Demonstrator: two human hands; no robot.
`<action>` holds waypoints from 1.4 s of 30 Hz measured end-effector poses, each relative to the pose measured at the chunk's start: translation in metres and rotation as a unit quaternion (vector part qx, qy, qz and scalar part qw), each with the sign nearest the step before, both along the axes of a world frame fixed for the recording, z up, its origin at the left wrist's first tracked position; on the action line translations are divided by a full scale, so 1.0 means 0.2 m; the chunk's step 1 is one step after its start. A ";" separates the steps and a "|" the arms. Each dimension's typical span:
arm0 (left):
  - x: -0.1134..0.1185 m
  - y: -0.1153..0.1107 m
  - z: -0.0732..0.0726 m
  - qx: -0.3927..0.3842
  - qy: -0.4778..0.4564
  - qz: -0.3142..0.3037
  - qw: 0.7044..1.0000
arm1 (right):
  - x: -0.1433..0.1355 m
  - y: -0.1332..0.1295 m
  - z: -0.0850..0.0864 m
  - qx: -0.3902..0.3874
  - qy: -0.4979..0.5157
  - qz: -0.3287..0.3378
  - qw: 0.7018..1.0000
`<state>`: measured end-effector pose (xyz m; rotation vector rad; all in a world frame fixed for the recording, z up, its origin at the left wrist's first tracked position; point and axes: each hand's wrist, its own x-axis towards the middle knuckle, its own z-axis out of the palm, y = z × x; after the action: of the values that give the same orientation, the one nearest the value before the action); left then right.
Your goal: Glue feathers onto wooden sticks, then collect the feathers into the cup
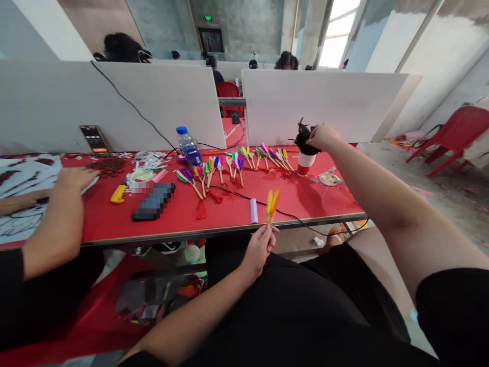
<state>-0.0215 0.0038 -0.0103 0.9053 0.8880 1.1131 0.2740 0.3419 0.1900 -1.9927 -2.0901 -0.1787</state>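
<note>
Between its pinched fingers my left hand (260, 247) holds yellow-orange feathers (272, 204) upright, just in front of the table's near edge. My right hand (323, 137) reaches out to the black feathers (303, 136) that stick up from a red and white paper cup (305, 163); its fingers are closed at them, and the fingertips are partly hidden. Several colourful feather bundles on sticks (210, 171), some with red tassels (200, 209), lie in a row on the red table (229, 209). A lilac strip (254, 210) lies near the front edge.
A co-worker's arms (63, 204) are at the left. Also on the table are a blue-capped bottle (188, 145), a dark phone (154, 201), a yellow cutter (118, 193), white scraps (143, 171) and a small dish (329, 178). A black cable (284, 214) crosses the front. White panels (305, 107) stand behind.
</note>
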 end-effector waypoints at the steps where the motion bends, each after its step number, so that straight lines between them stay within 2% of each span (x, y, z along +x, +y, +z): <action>1: 0.00 0.00 0.00 0.000 -0.001 -0.004 1.000 | 0.04 0.02 0.02 -0.001 -0.017 0.002 1.000; 4: 0.01 0.01 -0.01 0.002 -0.003 -0.009 1.000 | 0.16 0.06 0.08 0.007 -0.053 0.005 0.999; 7: 0.01 0.01 -0.01 0.002 -0.004 -0.008 1.000 | 0.27 0.04 0.16 0.029 -0.054 0.001 0.998; 10: 0.01 0.01 -0.02 0.001 -0.005 -0.007 1.000 | 0.34 -0.03 0.24 0.033 -0.018 -0.017 0.999; 13: 0.02 0.00 -0.02 0.002 -0.003 -0.011 1.000 | 0.33 -0.10 0.28 0.045 0.041 -0.006 0.998; 17: 0.02 0.00 0.00 -0.002 0.004 -0.012 1.000 | 0.22 -0.14 0.20 0.020 0.151 0.019 0.988; 20: 0.02 -0.01 0.00 -0.007 0.008 -0.004 1.000 | 0.12 -0.14 0.11 -0.020 0.217 0.004 0.976; 25: 0.00 0.00 -0.01 -0.008 0.013 0.004 1.000 | 0.01 -0.13 0.03 -0.086 0.128 -0.029 0.988; 29: 0.01 0.00 -0.01 -0.007 0.013 -0.003 1.000 | -0.05 -0.14 0.00 -0.097 0.076 -0.029 0.992; 33: 0.01 0.00 0.00 -0.002 0.011 0.001 1.000 | -0.03 -0.17 0.05 -0.079 0.093 -0.016 0.992; 36: 0.00 0.00 0.00 -0.003 0.008 0.008 1.000 | 0.05 -0.22 0.11 0.012 0.092 -0.019 0.995; 38: 0.00 0.01 0.00 -0.005 0.008 0.009 1.000 | 0.11 -0.26 0.12 0.065 0.076 -0.010 0.995; 40: 0.01 0.01 0.00 -0.009 0.009 0.002 1.000 | 0.15 -0.30 0.09 0.026 0.054 0.024 0.998; 42: 0.03 0.00 0.00 -0.011 0.013 -0.011 1.000 | 0.16 -0.33 0.04 -0.078 0.019 0.060 0.995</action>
<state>-0.0148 0.0044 -0.0104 0.9107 0.9071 1.0735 0.3055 0.2763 0.1976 -1.9295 -2.2521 0.0461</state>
